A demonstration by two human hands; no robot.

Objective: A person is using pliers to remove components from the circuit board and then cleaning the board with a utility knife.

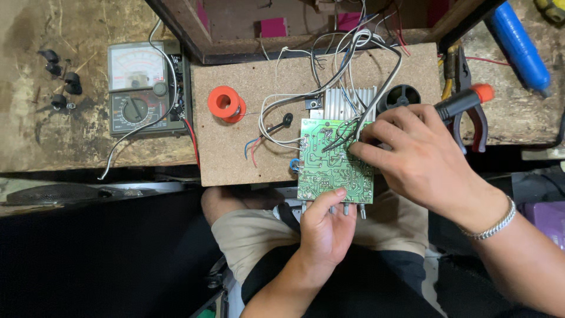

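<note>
A green circuit board (pixel 329 162) lies solder side up on a brown particle board (pixel 235 147), with a ribbed metal heat sink (pixel 344 100) at its far edge and several wires running off it. My left hand (pixel 325 227) grips the board's near edge. My right hand (pixel 421 159) rests on the board's right side and holds a soldering iron (pixel 465 101) with a black and orange handle; its tip is hidden under my fingers.
An orange spool of solder wire (pixel 226 104) stands on the particle board. An analog multimeter (pixel 141 88) sits to the left, with small black knobs (pixel 62 82) beyond it. Red-handled pliers (pixel 471 123) and a blue cylinder (pixel 521 44) lie at right.
</note>
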